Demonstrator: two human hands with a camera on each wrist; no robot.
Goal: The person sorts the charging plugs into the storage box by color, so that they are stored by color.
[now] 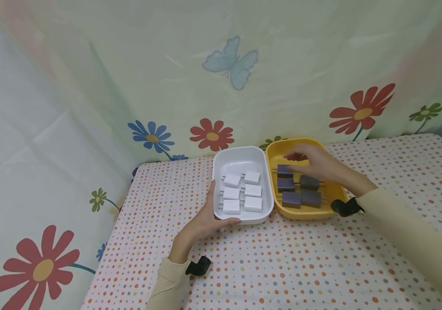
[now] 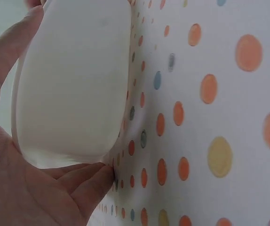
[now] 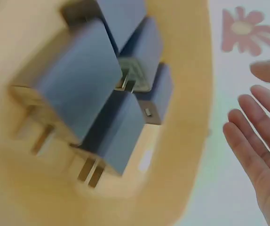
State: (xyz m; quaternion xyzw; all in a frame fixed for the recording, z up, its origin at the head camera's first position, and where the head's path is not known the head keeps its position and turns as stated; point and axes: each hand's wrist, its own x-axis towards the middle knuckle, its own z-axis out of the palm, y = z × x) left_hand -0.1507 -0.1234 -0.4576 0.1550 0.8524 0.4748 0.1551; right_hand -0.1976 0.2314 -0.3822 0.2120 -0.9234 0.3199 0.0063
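Note:
My left hand (image 1: 204, 219) grips the near-left corner of a white tray (image 1: 257, 220), fingers along its left side and thumb along its front. Inside that tray lie several white plug chargers (image 1: 253, 190) in two columns, prongs pointing left. Over the adjoining yellow tray (image 1: 306, 214) is my right hand (image 1: 313, 161), its fingers spread and holding nothing. Beneath it are several dark purple-grey plug chargers (image 1: 291, 199), also in two columns. In the right wrist view the hand (image 3: 266, 141) stands apart from the dark chargers (image 3: 81, 80). The left wrist view shows the white tray's outer wall (image 2: 74, 84).
Both trays stand side by side on a dotted tablecloth (image 1: 282, 267). Behind the table hangs a pale curtain (image 1: 298, 64) with printed flowers and a butterfly. A black wrist camera (image 1: 198, 266) sits on the left wrist, another (image 1: 345, 207) on the right.

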